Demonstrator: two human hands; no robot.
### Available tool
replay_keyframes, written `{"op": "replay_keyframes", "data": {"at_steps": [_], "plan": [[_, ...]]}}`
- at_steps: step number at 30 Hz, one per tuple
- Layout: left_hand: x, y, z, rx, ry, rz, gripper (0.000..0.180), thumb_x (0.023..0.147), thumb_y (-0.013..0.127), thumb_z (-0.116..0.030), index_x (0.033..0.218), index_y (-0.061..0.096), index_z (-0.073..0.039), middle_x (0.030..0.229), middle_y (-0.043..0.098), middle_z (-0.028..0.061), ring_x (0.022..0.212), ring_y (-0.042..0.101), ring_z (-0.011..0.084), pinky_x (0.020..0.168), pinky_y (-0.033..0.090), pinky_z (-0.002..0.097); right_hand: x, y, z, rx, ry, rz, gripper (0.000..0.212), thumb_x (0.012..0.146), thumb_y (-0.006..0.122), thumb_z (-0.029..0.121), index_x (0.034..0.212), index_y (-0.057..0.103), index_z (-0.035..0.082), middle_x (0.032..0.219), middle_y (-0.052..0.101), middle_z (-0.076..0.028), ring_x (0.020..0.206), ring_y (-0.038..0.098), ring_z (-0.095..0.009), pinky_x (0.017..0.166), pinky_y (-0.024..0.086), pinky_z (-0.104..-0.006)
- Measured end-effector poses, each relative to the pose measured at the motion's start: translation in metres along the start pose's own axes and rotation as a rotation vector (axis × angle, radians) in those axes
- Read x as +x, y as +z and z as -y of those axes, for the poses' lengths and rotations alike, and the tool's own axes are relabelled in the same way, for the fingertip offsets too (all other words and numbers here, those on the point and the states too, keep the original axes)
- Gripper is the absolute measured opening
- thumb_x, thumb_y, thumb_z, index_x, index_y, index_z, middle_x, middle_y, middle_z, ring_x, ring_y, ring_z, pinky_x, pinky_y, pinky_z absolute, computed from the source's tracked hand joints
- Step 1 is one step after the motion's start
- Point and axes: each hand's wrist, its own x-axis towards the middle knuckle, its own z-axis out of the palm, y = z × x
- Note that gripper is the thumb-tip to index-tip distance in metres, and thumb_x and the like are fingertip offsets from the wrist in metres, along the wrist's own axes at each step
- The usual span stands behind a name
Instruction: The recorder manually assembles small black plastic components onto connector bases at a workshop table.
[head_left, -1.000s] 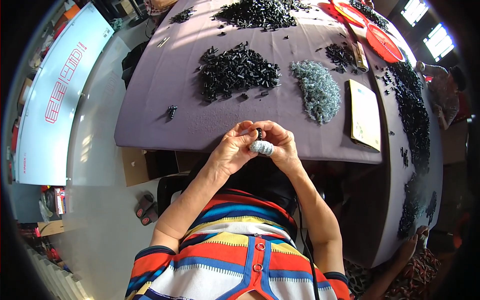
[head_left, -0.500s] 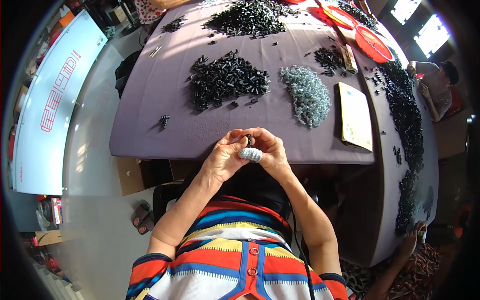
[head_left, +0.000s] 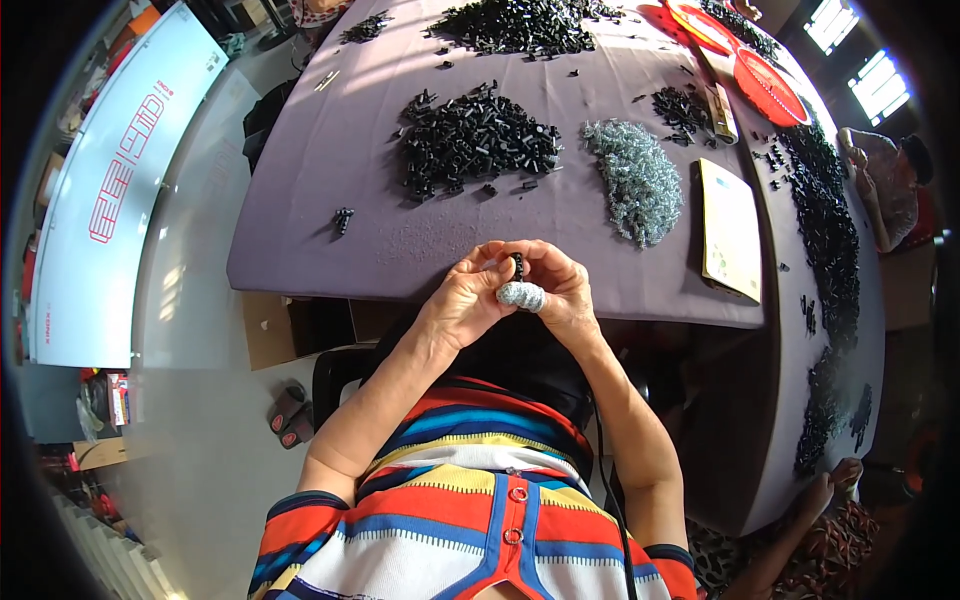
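Note:
Just over the table's near edge, my left hand [head_left: 468, 298] and my right hand [head_left: 562, 290] meet, fingertips pinched together. Between them is a small dark ridged part [head_left: 517, 266], mostly covered by the fingers. A grey-white wrapping [head_left: 522, 296] covers my right thumb. Beyond my hands lies a heap of small black tube-like plastic parts [head_left: 475, 145]. To its right is a pile of small clear-grey pieces [head_left: 635, 185], too fine to make out singly. One little black part [head_left: 343, 221] lies apart at the left.
A yellowish flat pad or booklet [head_left: 729, 230] lies at the table's right. Larger black heaps [head_left: 515, 25] spread farther back, and a long one [head_left: 825, 240] runs along the right-hand table. Red baskets [head_left: 770, 88] stand at the far right. Other people sit along the right side.
The whole view has shifted a little, so the table sits slightly higher and farther right. Both hands keep their pinch on the small dark part.

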Motion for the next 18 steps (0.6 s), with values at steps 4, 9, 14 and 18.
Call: {"op": "replay_keyframes", "data": {"at_steps": [4,9,14,18], "plan": [[-0.0010,0.0010,-0.0018,0.020,-0.013,0.009,0.020,0.083,0.061,-0.002,0.100,0.056,-0.010,0.089,0.061,0.0080,0.079,0.059,0.0150,0.066,0.047,0.0288,-0.0004,-0.0026,-0.0020,-0.042,-0.020,0.039,0.038,0.076,0.071,0.003,0.111,0.058,0.002,0.101,0.062,-0.001,0.091,0.057,-0.007,0.081,0.047,-0.0215],[-0.0045,0.0060,-0.0004,0.022,0.010,-0.029,0.021,0.083,0.062,-0.003,0.102,0.055,-0.010,0.090,0.061,0.0079,0.076,0.058,0.0140,0.064,0.046,0.0278,-0.0029,-0.0063,-0.0061,-0.061,0.016,0.039,0.037,0.076,0.072,0.005,0.110,0.059,0.002,0.091,0.060,0.003,0.084,0.055,-0.004,0.077,0.045,-0.0194],[-0.0044,0.0048,-0.0008,0.017,-0.004,0.004,0.025,0.082,0.062,-0.003,0.104,0.053,-0.011,0.090,0.060,0.0083,0.073,0.057,0.0142,0.063,0.045,0.0276,-0.0033,-0.0029,-0.0050,-0.112,-0.015,-0.019,0.032,0.077,0.070,0.003,0.107,0.059,0.003,0.085,0.059,0.005,0.082,0.053,-0.003,0.076,0.044,-0.0184],[-0.0040,0.0007,-0.0022,0.013,0.005,0.002,0.026,0.082,0.062,-0.003,0.105,0.053,-0.011,0.090,0.060,0.0081,0.073,0.057,0.0144,0.062,0.045,0.0279,-0.0026,0.0007,-0.0039,-0.119,-0.018,-0.024,0.029,0.078,0.069,0.002,0.106,0.060,0.002,0.084,0.058,0.005,0.082,0.053,-0.003,0.076,0.044,-0.0185]]}}
